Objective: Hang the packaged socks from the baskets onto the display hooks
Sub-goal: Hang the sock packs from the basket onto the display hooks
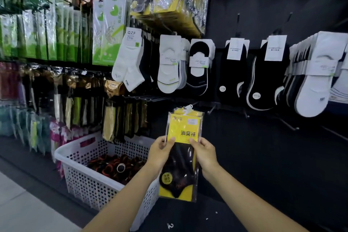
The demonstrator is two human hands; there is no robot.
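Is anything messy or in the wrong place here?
Yes. A small white hook lies loose on the dark floor, below the held sock packs and right of the basket. It looks dropped.

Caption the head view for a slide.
Left hand and right hand grip yellow sock packets near a bare display hook, beside a white basket.

A bare forearm [128, 199] hides one corner of the white perforated plastic basket [90, 184]; its dark and orange contents [113, 164] are blurred. The stacked yellow-and-black sock packs [185, 130] number perhaps three.
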